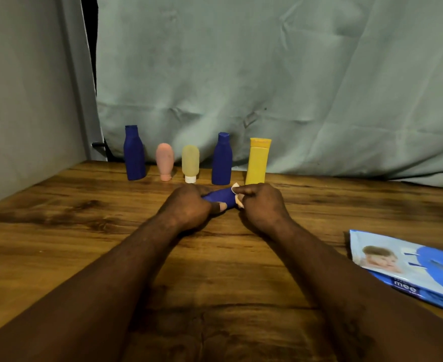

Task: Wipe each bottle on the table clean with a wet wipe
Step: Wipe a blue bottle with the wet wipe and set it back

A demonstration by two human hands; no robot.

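Both hands on one blue bottle (220, 196), held sideways just above the bench (58, 231).
Left hand (189, 205) grip wraps the bottle; right hand (261, 202) pinches what looks like a wet wipe (237, 198) against its end.

This looks like a makeshift corner of a home, not a shop or a lab. A wood-grain table (58, 231) fills the foreground. Behind the table's far edge a creased pale green cloth (267, 74) hangs as a backdrop. A plain grey panel (19, 100) stands at the table's left side, with a dark gap between it and the cloth. Along the table's far edge stands a row of five household toiletry bottles (190, 163). A pack of baby wipes (411, 265) lies at the table's right edge.
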